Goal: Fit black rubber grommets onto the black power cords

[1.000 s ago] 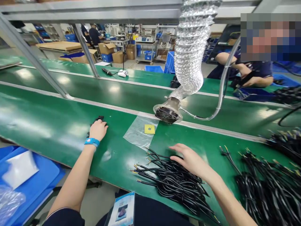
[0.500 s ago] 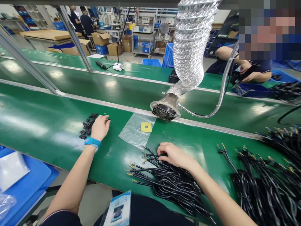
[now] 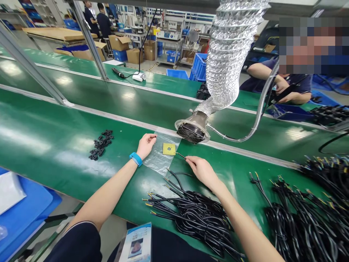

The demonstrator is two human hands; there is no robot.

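Green bench [image 3: 54,120]: carries all the work; its slick, reflective top probably lets light pieces skid, so small, unhurried moves suit it.
Cable bundles [image 3: 300,211]: lie at the person's right, well apart from both hands.
Silver duct [image 3: 226,54]: hangs over the bench, its fan hood [image 3: 191,131] just beyond the work; raised knuckles could bump the rim, so a low wrist is the safer habit.
Loose cable pile [image 3: 201,214]: lies in front of the person, bare wire ends towards the left; a tangled cable may drag its neighbours, so some slack behind the grip should help.
Clear plastic sheet [image 3: 155,162]: lies flat beneath the yellow square; being thin, it could ruck up under a sleeve or fingertip, and a light touch seems best.
Right hand [image 3: 203,171]: thumb and fingers pinch a black cable near its tip; holding this close to the end should steady it.
Left hand [image 3: 145,145]: fingertips closed together on a small dark piece [image 3: 155,136], too small to identify.
Black plastic parts [image 3: 99,143]: heaped loosely at the left, beyond the left wrist.
Yellow square [image 3: 165,150]: flat on the sheet, between the hands, a round hole in it.
Cable tip [image 3: 177,153]: beside the square's near right corner; contact cannot be told.
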